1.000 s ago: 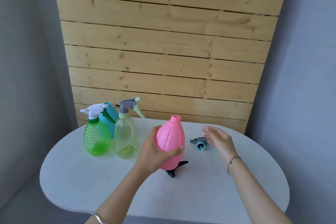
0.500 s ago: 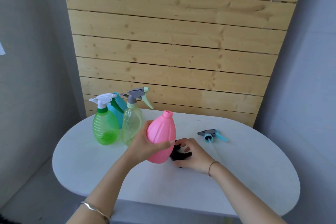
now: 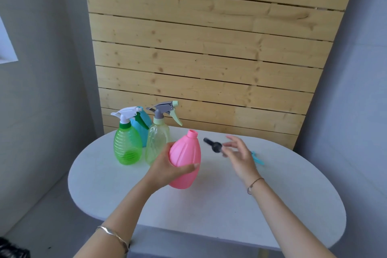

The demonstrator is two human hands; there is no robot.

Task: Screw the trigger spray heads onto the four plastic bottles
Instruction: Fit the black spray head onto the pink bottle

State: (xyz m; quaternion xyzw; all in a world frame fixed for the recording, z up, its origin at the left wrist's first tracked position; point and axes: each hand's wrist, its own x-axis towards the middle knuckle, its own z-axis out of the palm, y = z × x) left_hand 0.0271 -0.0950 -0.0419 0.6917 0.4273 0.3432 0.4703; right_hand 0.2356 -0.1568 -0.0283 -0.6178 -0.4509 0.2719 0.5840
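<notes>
My left hand [image 3: 165,170] grips a pink bottle [image 3: 185,160] with a bare neck, its base low over the white table [image 3: 293,205]. My right hand [image 3: 238,156] holds a black spray head [image 3: 214,145] in its fingertips, lifted just right of the pink bottle's neck and blurred. A green bottle [image 3: 126,145] with a white spray head and a pale yellow bottle [image 3: 157,142] with a grey spray head stand at the back left. A blue bottle [image 3: 144,123] stands behind them, mostly hidden. A blue spray head [image 3: 256,158] lies on the table, partly hidden behind my right hand.
A wooden slat wall [image 3: 209,58] rises right behind the table. Grey walls close in on both sides. The table's front edge runs just under my forearms.
My right hand has picked the black spray head up off the table and raised it beside the pink bottle's neck. The left hand keeps its grip on the bottle.
</notes>
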